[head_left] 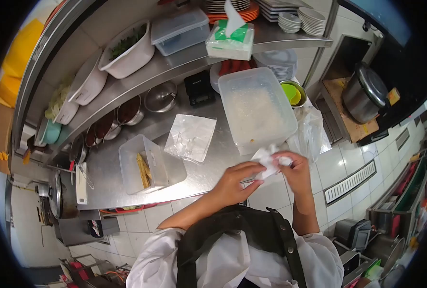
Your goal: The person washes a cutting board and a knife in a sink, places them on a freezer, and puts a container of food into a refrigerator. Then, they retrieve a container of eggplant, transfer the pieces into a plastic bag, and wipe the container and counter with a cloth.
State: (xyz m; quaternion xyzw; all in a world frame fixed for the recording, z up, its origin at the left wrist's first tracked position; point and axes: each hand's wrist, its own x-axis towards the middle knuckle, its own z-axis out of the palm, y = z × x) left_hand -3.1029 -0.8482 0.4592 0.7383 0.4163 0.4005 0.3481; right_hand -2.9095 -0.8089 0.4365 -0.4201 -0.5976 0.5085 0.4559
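A crumpled white tissue (267,162) is between my hands at the front edge of the steel counter. My left hand (239,180) pinches its left side between thumb and fingers. With bent fingers, my right hand (295,170) grips the other side, where a bunched bit of white sticks out. Just beyond the hands sits a large translucent tub (259,108) with a whitish lid. Left of it lies a stack of clear plastic sheets or bags (191,138). A clear container (132,168) farther left holds a few long yellowish pieces.
A tissue box (230,43) stands on the steel shelf (184,56) above the counter, beside plates and white tubs. Metal bowls (160,97) and a black scale (199,89) sit beneath it. Right of the counter are a plastic bag (307,132) and a lidded steel pot (364,89).
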